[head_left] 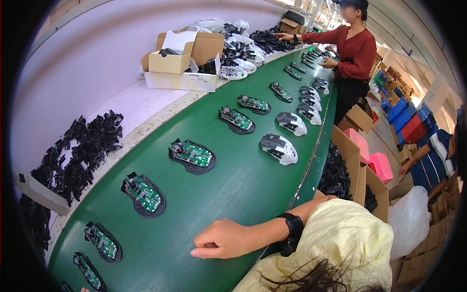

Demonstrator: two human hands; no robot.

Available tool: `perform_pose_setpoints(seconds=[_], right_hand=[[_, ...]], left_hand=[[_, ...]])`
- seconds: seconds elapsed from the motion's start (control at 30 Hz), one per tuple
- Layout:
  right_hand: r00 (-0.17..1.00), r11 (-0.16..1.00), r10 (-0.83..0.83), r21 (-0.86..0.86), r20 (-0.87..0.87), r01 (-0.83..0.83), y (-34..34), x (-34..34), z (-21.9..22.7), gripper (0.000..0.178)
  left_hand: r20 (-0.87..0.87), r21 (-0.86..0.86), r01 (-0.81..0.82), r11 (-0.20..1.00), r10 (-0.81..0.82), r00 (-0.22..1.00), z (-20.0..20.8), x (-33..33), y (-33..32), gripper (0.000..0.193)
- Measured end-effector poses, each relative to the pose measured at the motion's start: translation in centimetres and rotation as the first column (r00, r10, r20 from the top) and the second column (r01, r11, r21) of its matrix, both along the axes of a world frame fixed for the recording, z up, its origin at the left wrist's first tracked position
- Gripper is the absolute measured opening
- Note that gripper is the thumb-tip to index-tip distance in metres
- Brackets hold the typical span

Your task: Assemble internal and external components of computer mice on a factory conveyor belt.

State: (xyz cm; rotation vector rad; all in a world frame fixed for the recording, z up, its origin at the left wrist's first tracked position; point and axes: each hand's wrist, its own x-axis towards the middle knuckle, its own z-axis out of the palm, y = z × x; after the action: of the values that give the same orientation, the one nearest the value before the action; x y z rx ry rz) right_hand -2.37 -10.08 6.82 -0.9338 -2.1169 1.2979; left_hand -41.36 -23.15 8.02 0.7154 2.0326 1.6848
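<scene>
Head view showed me a black mouse base (150, 212), its green board (145, 193) speckled; right hand (221, 239), fingers curled narrow; left hand (85, 290), I couldn't tell

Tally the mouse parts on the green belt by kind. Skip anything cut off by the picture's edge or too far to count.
Circuit-board bases, stopping short of the distant pair: 7
White-and-black shells: 6
Total: 13
Parts farther up are too small to count surely.
</scene>
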Motion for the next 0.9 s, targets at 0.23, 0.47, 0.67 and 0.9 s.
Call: perform_pose_setpoints(seconds=[0.23,0.47,0.67,0.9], right_hand=[[1.0,1.0,-0.003,0.006,0.023,0.002,-0.2,-0.3,-0.1,0.041],[1.0,1.0,-0.012,0.007,0.019,0.012,-0.4,-0.6,-0.3,0.041],[1.0,1.0,-0.006,0.024,0.014,0.005,-0.4,-1.0,-0.1,0.041],[0.999,1.0,0.007,-0.029,0.049,-0.006,-0.5,-1.3,0.2,0.037]], left_hand=[[0.0,0.001,0.006,1.0,-0.006,1.0,-0.3,-0.6,-0.3,0.017],[-0.002,0.012,0.033,0.999,-0.033,0.999,-0.4,-0.9,-0.4,0.018],[-0.017,-0.014,0.005,1.0,-0.005,1.0,-0.2,-0.8,-0.4,0.019],[-0.003,0.003,0.022,1.0,-0.022,1.0,-0.4,-1.6,-0.8,0.018]])
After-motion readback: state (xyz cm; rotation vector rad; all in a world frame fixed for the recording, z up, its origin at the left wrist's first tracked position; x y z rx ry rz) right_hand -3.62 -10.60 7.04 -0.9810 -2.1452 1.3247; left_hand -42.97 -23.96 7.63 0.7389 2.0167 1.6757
